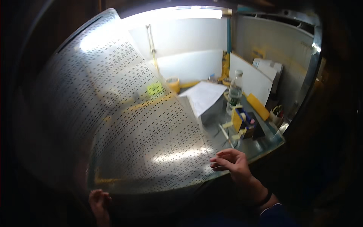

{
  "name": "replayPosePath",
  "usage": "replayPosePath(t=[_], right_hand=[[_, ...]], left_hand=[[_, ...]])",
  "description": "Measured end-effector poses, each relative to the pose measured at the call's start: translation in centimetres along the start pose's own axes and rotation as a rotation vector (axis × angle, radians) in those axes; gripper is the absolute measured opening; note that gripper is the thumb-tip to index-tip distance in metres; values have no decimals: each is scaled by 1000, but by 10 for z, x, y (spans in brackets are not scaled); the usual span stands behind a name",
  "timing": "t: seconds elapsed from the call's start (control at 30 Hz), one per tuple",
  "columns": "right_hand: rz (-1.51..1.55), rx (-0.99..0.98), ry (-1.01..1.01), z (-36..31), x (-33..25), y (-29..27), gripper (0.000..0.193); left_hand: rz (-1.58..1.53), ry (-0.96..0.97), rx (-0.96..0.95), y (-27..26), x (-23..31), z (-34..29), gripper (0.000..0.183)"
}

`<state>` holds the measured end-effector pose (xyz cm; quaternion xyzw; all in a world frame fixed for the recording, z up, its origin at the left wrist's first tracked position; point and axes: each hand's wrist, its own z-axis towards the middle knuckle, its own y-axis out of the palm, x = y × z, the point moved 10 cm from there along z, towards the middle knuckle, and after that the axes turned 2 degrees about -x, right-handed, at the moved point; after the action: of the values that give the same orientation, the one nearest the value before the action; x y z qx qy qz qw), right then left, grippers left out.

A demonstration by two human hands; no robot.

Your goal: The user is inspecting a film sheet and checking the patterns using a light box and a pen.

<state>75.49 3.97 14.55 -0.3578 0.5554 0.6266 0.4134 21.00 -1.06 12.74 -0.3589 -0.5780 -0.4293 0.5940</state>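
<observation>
A large see-through plastic sheet (pixel 151 128) printed with rows of small dark paired marks spans the left and middle of the view. It rises toward the far left, and things on the table show through it. My right hand (pixel 236 164), with a dark band at the wrist, has its thumb and fingers closed at the sheet's lower right edge. Down at the lower left corner, my left hand (pixel 99 200) is curled against the sheet's bottom edge; its fingertips are dim and partly hidden.
Beyond my right hand, a blue and yellow tape dispenser (pixel 244 120), a white pen (pixel 226 135) and a clear bottle (pixel 235 90) stand or lie on the dark tabletop (pixel 211 121). White paper (pixel 206 96), a tape roll (pixel 172 84) and a pen cup (pixel 277 115) are farther back. A lamp tube (pixel 181 15) glows above.
</observation>
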Motion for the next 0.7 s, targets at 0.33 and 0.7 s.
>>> replayPosePath(t=[0.33,0.7], right_hand=[[-154,-125,370,-1,87,11,20],[-150,-127,403,-7,99,20,19]], left_hand=[[537,363,-184,30,25,120,46],[954,919,-870,301,5,-73,72]])
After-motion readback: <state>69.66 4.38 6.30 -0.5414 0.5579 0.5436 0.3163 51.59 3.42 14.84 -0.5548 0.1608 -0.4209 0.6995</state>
